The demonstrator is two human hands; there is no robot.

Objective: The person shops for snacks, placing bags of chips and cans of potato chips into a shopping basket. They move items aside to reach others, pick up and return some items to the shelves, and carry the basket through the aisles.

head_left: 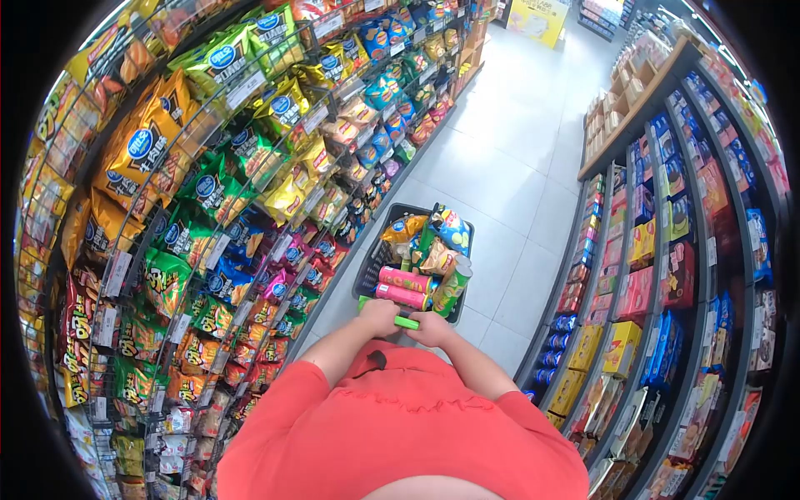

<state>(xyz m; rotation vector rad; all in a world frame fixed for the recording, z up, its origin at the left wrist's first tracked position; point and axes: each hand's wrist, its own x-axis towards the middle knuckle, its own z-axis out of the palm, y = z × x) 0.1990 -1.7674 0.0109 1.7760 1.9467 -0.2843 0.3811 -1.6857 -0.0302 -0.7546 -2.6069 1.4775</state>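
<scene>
Both my hands grip the green handle (406, 322) of a dark shopping basket (364, 279) in front of my body. My left hand (380, 317) is wrapped round its left part, and my right hand (432, 328) closes on the right part. Inside the basket lie two pink snack tubes (403, 287) and a tilted green tube (452, 286). Behind them are a blue chip bag (450, 229), an orange bag (404, 227) and other snack packs. The lower part of the basket is hidden from this angle.
Wire shelves (225, 275) full of snack bags run along my left. On the right stand dark shelves (621, 308) with boxed goods, ending in a wooden display (621, 104). A grey tiled floor (500, 175) stretches ahead to a yellow sign (537, 21).
</scene>
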